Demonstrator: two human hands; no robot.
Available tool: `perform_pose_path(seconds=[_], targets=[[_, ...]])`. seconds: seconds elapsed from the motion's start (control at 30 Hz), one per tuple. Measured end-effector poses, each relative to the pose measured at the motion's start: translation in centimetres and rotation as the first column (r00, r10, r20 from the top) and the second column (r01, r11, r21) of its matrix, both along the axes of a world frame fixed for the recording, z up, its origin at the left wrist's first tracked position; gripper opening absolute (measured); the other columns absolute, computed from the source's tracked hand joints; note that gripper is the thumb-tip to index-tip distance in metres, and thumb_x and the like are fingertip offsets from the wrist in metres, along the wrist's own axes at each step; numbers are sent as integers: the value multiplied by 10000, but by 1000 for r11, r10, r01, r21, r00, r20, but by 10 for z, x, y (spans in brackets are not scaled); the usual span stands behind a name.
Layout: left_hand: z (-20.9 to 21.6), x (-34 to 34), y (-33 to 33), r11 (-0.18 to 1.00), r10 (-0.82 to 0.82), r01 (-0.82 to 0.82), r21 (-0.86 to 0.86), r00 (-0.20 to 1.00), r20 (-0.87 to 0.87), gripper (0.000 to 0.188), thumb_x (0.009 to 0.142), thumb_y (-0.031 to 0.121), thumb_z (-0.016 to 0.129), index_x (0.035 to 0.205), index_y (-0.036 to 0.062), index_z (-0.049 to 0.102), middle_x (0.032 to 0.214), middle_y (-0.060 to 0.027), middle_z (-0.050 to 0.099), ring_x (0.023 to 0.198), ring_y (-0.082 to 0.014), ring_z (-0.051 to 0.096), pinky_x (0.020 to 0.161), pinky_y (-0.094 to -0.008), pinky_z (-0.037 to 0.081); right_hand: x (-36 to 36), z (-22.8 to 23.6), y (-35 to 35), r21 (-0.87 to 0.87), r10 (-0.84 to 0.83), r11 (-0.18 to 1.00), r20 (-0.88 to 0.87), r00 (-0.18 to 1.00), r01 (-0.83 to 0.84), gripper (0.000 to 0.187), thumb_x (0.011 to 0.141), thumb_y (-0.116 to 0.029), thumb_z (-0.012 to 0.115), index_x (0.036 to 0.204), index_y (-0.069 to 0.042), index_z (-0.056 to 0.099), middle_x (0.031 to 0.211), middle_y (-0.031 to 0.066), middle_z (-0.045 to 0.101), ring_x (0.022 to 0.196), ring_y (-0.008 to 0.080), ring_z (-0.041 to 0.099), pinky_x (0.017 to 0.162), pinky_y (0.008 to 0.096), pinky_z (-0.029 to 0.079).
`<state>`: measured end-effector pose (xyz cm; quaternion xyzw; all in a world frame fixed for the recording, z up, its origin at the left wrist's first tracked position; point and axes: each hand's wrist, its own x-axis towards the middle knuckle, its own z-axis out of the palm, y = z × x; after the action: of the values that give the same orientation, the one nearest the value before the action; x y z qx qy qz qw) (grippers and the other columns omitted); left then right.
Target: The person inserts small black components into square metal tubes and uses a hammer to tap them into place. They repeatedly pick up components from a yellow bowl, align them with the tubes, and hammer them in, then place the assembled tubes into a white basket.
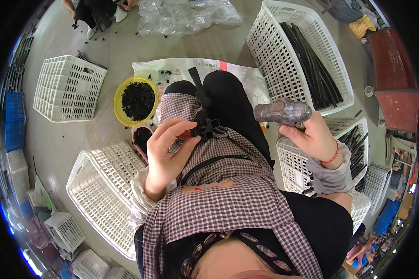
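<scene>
My right hand (316, 137) is closed round the handle of a hammer, raised to the right of my lap. The hammer's worn grey metal head (284, 111) points left. Over my lap my left hand (167, 144) pinches a small black piece (195, 132), partly hidden by the fingers. It is held against the near end of a long black bar (201, 95), which runs between my knees. At that near end are black square, open-ended parts (210, 124). Whether the small piece is inside the bar's end or only touching it, I cannot tell.
Left of my knees stand a yellow bowl (118, 106) of small black pieces and a pink container (136, 145) of the same. White crates (284, 60) with black strips are on the right, and more white crates (102, 186) on the left. A person (95, 14) sits far left.
</scene>
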<state>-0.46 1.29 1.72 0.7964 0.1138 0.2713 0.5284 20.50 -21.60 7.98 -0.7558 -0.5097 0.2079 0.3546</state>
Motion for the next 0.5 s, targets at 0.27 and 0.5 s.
perform_pose_path(seconds=[0.27,0.5], targets=[[25,22,-3,925,-60,84,370,995,-76,285,697,-40,734,973,-8,670,892,-107,640,727,-229,644,616,-287,527,3,0,-4,26,23,999,-21,1000,-22,336,860,-170,699,1159,-50,601,896,88,619,685,201,592,639,309,473],[30,32,-5,887,-78,128,444,989,-129,278,699,-36,735,970,-8,678,876,-106,641,725,-233,640,633,-295,517,6,0,-4,-22,13,1000,-75,997,-14,347,855,-162,704,1165,-47,596,892,89,622,679,201,592,636,312,473]])
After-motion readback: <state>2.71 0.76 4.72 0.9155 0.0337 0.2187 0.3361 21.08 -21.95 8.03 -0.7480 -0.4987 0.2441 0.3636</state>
